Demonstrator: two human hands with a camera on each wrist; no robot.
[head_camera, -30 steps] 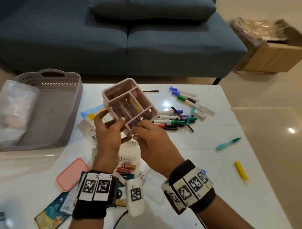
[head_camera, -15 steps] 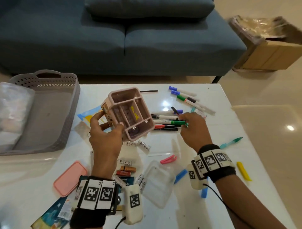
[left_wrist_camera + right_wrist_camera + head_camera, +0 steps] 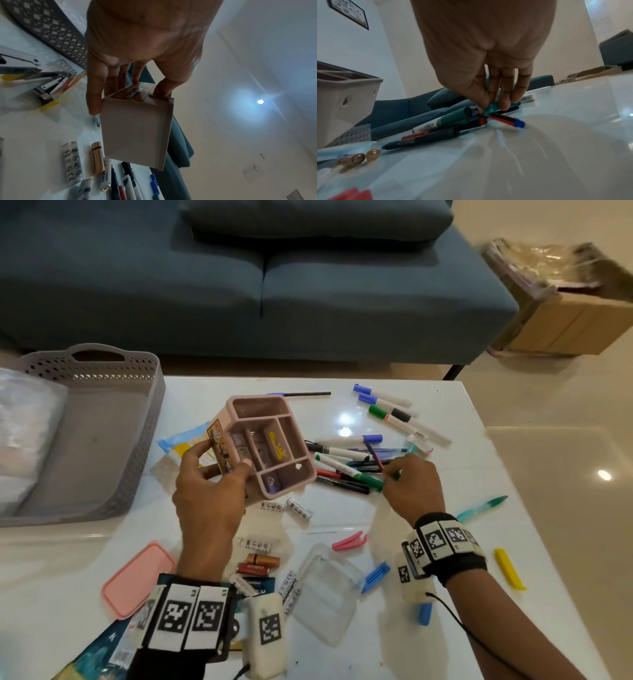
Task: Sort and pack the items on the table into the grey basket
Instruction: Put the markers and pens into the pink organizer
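Observation:
My left hand (image 3: 222,463) grips a pink compartmented organizer (image 3: 270,446) by its labelled side and holds it tilted above the table; in the left wrist view the left hand (image 3: 126,100) clasps the organizer (image 3: 137,128) between thumb and fingers. My right hand (image 3: 390,474) reaches into a pile of markers and pens (image 3: 346,460). The right wrist view shows the right hand (image 3: 491,106) pinching a teal pen (image 3: 493,108) atop the pile. The grey basket (image 3: 150,419) stands at the table's left with a clear plastic bag (image 3: 24,433) inside.
Batteries (image 3: 260,563), a pink lid (image 3: 137,580), a clear container (image 3: 329,594) and pink (image 3: 349,541), blue (image 3: 375,577) and yellow (image 3: 508,573) clips lie near me. Another teal pen (image 3: 483,506) lies right. A stapler (image 3: 42,83) sits by the basket. A blue sofa (image 3: 274,285) is behind.
My right hand let go of the organizer and moved right onto the pen pile. The left hand alone now holds the organizer, turned with its opening more upward.

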